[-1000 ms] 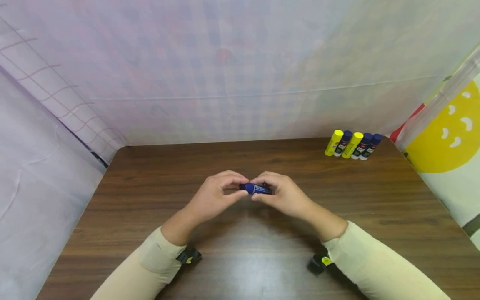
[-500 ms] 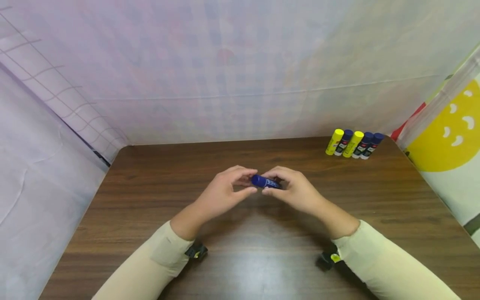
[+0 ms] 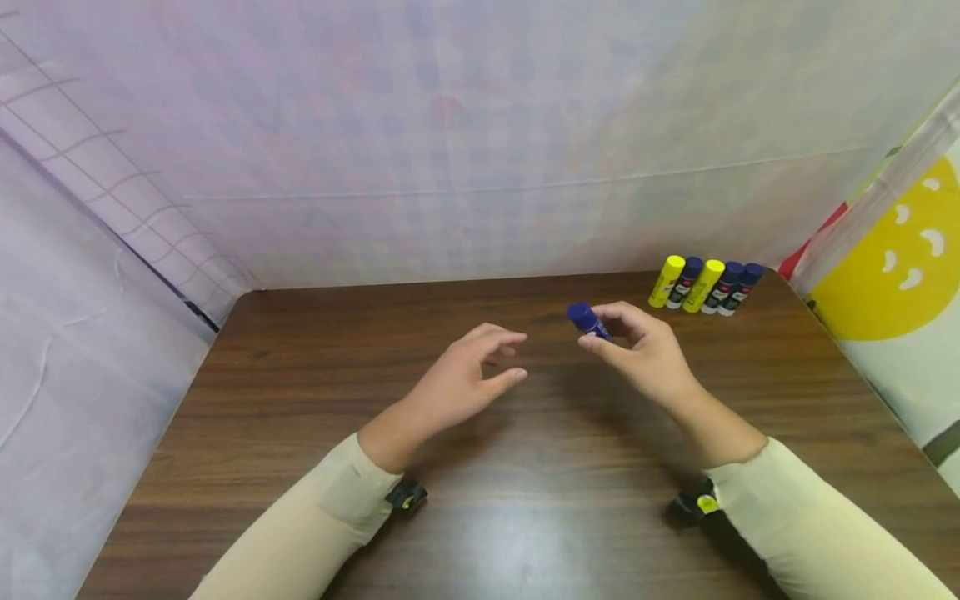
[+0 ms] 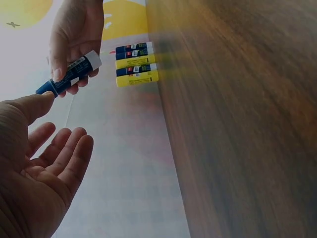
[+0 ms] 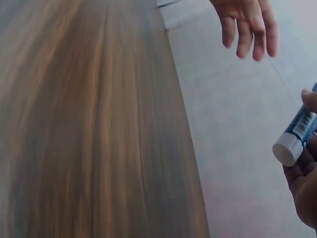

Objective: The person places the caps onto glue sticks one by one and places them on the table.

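Observation:
A dark blue glue stick point(image 3: 582, 317) with a white base is pinched between the thumb and fingers of my right hand point(image 3: 648, 354). It tilts with its blue cap up and to the left, held above the table. In the right wrist view the white end of the glue stick point(image 5: 288, 148) and a barcode on its side show. My left hand point(image 3: 457, 379) hovers over the middle of the table with its fingers loosely spread and holds nothing. In the left wrist view its thumb overlaps the cap end, but the head view shows them apart.
Several glue sticks stand upright in a row at the table's back right corner, among them a yellow one point(image 3: 667, 282) and a blue-capped one point(image 3: 740, 289). The brown wooden table point(image 3: 315, 350) ends at a pale cloth backdrop point(image 3: 420, 167).
My left hand has let go of the glue stick. My right hand has carried it right and back toward the row, turning its cap upward.

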{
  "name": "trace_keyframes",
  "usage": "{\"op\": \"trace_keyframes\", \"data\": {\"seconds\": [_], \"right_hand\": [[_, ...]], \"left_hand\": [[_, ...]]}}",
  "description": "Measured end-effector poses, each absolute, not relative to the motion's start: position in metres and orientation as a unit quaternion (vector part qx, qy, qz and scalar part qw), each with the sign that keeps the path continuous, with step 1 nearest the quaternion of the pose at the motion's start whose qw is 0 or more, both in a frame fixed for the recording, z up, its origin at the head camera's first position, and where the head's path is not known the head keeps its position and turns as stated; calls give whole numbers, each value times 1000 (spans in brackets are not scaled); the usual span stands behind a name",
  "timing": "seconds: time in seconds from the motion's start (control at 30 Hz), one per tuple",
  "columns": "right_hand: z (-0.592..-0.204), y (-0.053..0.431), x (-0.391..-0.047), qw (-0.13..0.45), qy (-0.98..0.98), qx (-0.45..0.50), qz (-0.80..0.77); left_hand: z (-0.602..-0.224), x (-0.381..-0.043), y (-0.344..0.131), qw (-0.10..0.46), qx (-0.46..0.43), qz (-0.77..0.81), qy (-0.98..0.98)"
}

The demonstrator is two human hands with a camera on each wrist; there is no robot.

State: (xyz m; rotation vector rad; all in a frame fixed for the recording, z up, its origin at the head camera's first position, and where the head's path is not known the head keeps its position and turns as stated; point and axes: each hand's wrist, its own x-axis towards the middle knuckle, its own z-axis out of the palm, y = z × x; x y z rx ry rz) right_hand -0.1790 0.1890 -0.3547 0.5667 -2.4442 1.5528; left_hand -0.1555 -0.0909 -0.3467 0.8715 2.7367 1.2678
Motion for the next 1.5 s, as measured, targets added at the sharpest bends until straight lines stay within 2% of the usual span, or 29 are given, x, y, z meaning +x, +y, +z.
{"op": "trace_keyframes", "data": {"seconds": [0.23,0.43,0.77,1.27,1.5], "right_hand": [[-357,220,-185,104,-772,111,617],[-357,253,-197,145,-698,49,700],[-352,301,-218,212,-691,-78,686],[-366,352,-247,288,-631,-163,702],[-376,370,-259,277,-626,-201,701]], "left_hand": [[-348,-157,-86,0,286,398,871],[-348,-159,-80,-7,297,391,871],[-346,-163,-71,-2,309,391,867],[-347,-165,-64,12,329,380,864],[-347,-165,-62,25,330,376,866]]}}
